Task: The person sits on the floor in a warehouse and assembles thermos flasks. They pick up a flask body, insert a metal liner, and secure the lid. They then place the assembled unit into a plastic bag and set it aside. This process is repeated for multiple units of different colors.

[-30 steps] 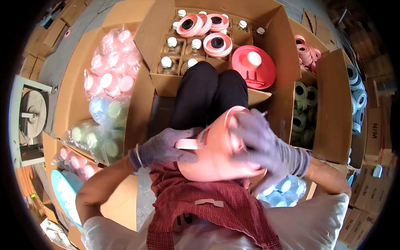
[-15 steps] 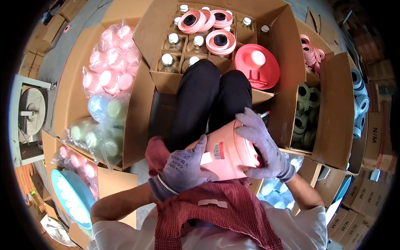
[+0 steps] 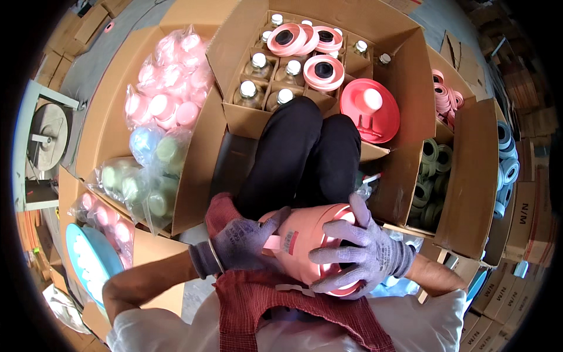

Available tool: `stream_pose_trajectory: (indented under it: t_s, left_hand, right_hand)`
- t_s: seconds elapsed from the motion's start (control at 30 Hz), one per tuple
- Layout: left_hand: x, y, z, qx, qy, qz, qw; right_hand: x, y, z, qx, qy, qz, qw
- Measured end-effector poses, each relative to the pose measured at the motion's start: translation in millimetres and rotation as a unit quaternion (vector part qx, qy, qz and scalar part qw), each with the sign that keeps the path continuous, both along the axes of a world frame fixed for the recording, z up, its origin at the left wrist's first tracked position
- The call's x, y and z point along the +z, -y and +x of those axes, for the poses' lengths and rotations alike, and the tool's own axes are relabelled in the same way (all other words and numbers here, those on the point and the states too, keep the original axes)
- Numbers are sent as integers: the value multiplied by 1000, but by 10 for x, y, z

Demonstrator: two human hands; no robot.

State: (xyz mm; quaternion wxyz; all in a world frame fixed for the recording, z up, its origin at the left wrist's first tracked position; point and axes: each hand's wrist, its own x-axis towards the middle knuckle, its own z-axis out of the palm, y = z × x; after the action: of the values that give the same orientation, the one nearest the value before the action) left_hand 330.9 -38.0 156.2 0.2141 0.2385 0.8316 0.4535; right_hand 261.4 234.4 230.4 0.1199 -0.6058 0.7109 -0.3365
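Note:
A pink plastic container point(image 3: 302, 240), with a barcode label on its side, lies tilted across my lap. My left hand point(image 3: 243, 242), in a grey work glove, grips its narrower left end, with the thumb on top. Over the wide right end, my gloved right hand point(image 3: 358, 249) spreads its fingers and clasps the pale pink rim. Something dark shows between those fingers, mostly hidden by them. Beneath the container are a dark red checked apron point(image 3: 305, 311) and my black trousers point(image 3: 293, 152).
Ahead stands a carton point(image 3: 246, 117) of white-capped bottles with pink rings point(image 3: 324, 71) on top and a red dish point(image 3: 381, 126) beside them. Bagged pink cups point(image 3: 161, 108) fill the left carton. Green rings point(image 3: 431, 151) sit at right; a blue basin point(image 3: 88, 258) stands lower left.
The container has tipped and come closer to my body. My right hand has shifted from gripping its side to spreading over the wide end. The view has moved slightly.

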Motion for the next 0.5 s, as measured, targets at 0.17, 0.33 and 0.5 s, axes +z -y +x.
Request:
stream_pose_trajectory:
  t_s: [0.17, 0.33, 0.5]
  left_hand:
    - [-100, -96, 131, 129, -33, 7, 991]
    - [-109, 30, -637, 180, 223, 164, 944]
    - [-890, 155, -844, 178, 404, 354, 824]
  right_hand:
    - [-2, 90, -220, -68, 37, 4, 997]
    - [-326, 102, -892, -269, 385, -71, 880]
    - [-752, -72, -1180, -263, 579, -279, 719]
